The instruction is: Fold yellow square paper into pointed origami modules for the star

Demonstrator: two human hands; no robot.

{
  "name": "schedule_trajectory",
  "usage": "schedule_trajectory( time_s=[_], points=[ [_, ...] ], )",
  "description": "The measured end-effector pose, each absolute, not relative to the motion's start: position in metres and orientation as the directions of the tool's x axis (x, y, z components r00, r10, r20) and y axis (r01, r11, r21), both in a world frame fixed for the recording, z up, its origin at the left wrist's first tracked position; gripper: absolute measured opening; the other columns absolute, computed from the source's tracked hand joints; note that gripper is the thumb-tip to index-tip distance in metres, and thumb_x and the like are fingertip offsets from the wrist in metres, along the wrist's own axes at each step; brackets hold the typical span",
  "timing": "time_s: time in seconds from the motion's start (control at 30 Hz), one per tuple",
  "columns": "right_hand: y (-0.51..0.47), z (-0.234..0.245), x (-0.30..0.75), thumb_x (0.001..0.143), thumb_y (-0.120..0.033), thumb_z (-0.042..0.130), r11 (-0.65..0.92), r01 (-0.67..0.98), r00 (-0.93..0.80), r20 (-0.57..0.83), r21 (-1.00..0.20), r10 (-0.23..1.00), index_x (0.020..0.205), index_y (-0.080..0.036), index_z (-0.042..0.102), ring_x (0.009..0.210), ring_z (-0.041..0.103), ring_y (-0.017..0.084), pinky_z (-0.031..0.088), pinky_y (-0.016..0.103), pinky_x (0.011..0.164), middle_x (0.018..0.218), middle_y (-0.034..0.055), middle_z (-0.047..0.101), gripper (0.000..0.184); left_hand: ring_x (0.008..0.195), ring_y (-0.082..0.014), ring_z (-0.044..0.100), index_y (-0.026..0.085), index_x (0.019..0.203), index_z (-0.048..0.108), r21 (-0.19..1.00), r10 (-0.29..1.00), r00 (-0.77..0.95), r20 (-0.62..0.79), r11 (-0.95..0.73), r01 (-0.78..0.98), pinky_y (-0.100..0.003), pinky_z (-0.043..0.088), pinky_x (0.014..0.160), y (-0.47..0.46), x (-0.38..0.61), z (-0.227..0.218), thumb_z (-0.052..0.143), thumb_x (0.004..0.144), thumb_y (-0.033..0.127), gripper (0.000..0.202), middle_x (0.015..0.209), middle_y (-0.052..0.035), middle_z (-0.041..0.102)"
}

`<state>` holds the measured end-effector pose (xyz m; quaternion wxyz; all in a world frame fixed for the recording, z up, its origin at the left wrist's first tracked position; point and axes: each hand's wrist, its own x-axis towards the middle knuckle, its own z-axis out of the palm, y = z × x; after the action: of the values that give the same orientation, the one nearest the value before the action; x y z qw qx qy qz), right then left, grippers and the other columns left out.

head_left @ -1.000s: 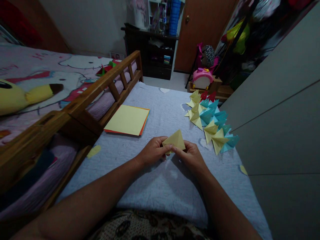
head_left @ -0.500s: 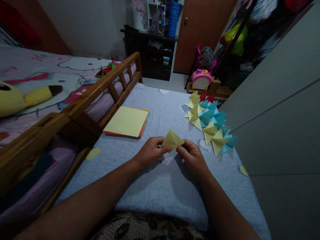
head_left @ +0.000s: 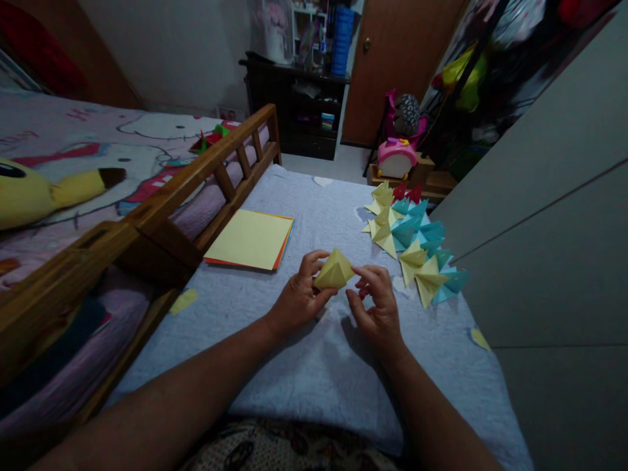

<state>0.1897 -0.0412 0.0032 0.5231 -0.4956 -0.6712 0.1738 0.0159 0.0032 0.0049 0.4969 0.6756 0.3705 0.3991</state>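
A small piece of folded yellow paper (head_left: 335,269) is gripped by my left hand (head_left: 305,291), with the thumb below and the fingers behind its left side. Its creases make a raised point near the middle. My right hand (head_left: 377,304) is beside it, thumb and fingers apart; the index fingertip is at the paper's right corner. Left of my hands lies a stack of square paper (head_left: 250,239), yellow on top with orange and blue edges below. To the right stand several folded yellow paper pieces (head_left: 429,278) and blue ones (head_left: 411,229), with red ones (head_left: 415,193) behind.
The bed sheet (head_left: 314,366) is light blue-grey. A wooden rail (head_left: 206,173) runs along the left, beside another bed with a yellow plush toy (head_left: 29,196). A pale cabinet (head_left: 554,261) stands at the right. A pink toy case (head_left: 396,157) is beyond the far edge.
My right thumb has come off the folded yellow paper and its fingers have spread. My left fingers have lifted behind the paper, which has tilted and shows its raised creases.
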Motion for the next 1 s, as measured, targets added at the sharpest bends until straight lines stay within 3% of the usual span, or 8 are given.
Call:
schedule_trajectory(
  time_s=[0.13,0.37,0.77,1.0],
  points=[
    [-0.0401,0.0015,0.1895,0.087,-0.015,0.059,0.390,0.496,0.088,0.492,-0.776,0.866,0.139,-0.031,0.048,0.090,0.055,0.018,0.053,0.031,0.066,0.117,0.0071,0.050,0.055,0.084,-0.0168,0.067,0.027,0.133,0.030,0.956,0.878,0.446,0.172,-0.258,0.140,-0.026,0.052,0.071,0.0027,0.0156,0.0028,0.064,0.088,0.021,0.057,0.108,-0.0043,0.066],
    [-0.0412,0.0015,0.1896,0.087,-0.013,0.058,0.413,0.530,0.055,0.515,-0.741,0.855,0.130,-0.028,0.057,0.085,0.055,0.016,0.053,0.031,0.066,0.113,0.0064,0.050,0.045,0.087,-0.0164,0.066,0.024,0.122,0.040,0.918,0.875,0.435,0.212,-0.331,0.218,-0.028,0.050,0.075,0.0021,0.0153,0.0050,0.058,0.088,0.017,0.039,0.109,-0.0051,0.065],
    [-0.0433,0.0066,0.1913,0.089,-0.009,0.056,0.482,0.482,0.027,0.562,-0.732,0.827,0.118,-0.027,0.060,0.090,0.056,0.017,0.052,0.029,0.067,0.114,0.0063,0.051,0.035,0.080,-0.0158,0.066,0.025,0.116,0.039,0.932,0.912,0.373,0.169,-0.271,0.240,-0.025,0.048,0.070,0.0025,0.0142,0.0039,0.056,0.089,0.018,0.033,0.097,-0.0006,0.063],
    [-0.0431,0.0054,0.1916,0.088,-0.010,0.055,0.492,0.480,0.015,0.568,-0.726,0.823,0.109,-0.027,0.060,0.099,0.058,0.019,0.053,0.030,0.070,0.114,0.0065,0.052,0.028,0.092,-0.0153,0.066,0.027,0.120,0.039,0.917,0.898,0.362,0.248,-0.339,0.212,-0.030,0.051,0.083,0.0018,0.0145,-0.0011,0.054,0.092,0.019,0.033,0.115,-0.0043,0.059]
  ],
)
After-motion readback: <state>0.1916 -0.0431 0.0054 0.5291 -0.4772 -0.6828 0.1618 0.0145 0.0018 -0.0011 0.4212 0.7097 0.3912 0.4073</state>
